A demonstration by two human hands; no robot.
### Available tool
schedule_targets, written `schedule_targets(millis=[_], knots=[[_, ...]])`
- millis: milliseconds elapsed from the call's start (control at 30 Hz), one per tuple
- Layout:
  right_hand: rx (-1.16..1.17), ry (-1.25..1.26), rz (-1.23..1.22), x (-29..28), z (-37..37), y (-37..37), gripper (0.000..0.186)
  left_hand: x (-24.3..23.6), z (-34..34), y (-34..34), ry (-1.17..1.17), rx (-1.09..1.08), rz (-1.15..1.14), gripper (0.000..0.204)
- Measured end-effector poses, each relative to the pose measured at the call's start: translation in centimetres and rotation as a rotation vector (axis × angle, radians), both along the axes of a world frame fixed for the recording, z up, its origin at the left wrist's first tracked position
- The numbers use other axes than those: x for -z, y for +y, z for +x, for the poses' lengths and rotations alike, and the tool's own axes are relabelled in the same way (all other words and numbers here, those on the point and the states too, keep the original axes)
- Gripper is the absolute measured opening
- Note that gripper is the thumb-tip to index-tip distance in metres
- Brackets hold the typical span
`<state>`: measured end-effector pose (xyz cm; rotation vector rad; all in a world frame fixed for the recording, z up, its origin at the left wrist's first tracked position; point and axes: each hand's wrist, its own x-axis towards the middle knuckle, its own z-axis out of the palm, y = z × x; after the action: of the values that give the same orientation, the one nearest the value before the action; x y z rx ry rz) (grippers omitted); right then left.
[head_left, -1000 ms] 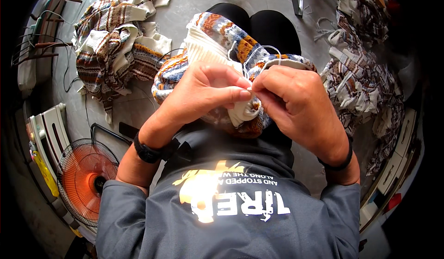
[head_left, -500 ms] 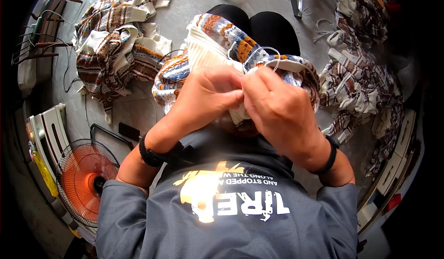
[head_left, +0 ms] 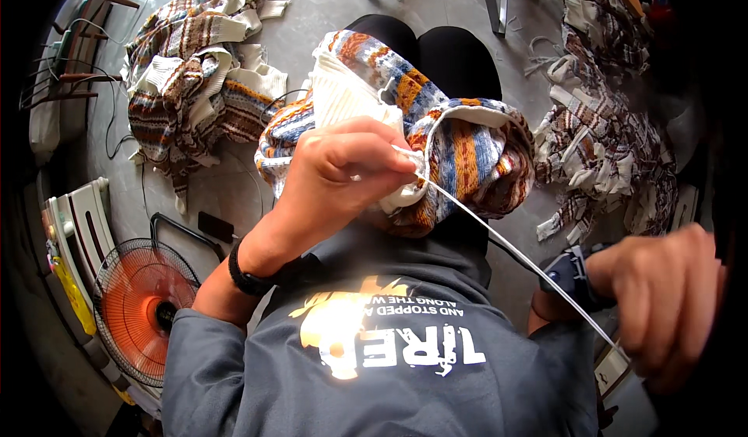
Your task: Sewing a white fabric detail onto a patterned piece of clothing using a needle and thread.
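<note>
A patterned knit sweater (head_left: 460, 145) in blue, orange and white lies bunched across my lap, its cream ribbed band (head_left: 351, 98) toward the left. My left hand (head_left: 347, 160) pinches the white edge of the knit near the neckline-like opening. From that spot a white yarn (head_left: 514, 250) runs taut, down and to the right. At its far end my right hand (head_left: 662, 297), blurred by motion, is closed on the yarn, well out to the right of my body.
Piles of similar knitwear lie on the floor at the left (head_left: 199, 86) and right (head_left: 608, 148). An orange-bladed fan (head_left: 148, 308) stands at lower left, near a dark phone (head_left: 216, 225). Metal legs (head_left: 491, 0) rise at the far side.
My right hand has swung from beside my left hand far out to the lower right, drawing the looped yarn straight. My left hand has stayed at the knit edge.
</note>
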<state>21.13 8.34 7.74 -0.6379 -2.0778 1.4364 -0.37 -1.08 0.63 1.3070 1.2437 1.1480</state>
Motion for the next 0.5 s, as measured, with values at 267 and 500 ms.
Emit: schedule_targets(millis=[267, 500], knots=[[0.035, -0.176, 0.252, 1.9, -1.7, -1.0, 0.009, -0.2, 0.2, 0.0, 0.035, -0.033, 0.014, 0.013], [0.047, -0.281, 0.330, 2.7, -1.6, -0.9, 0.011, -0.4, 0.0, 0.3, 0.109, -0.009, 0.067, 0.012]])
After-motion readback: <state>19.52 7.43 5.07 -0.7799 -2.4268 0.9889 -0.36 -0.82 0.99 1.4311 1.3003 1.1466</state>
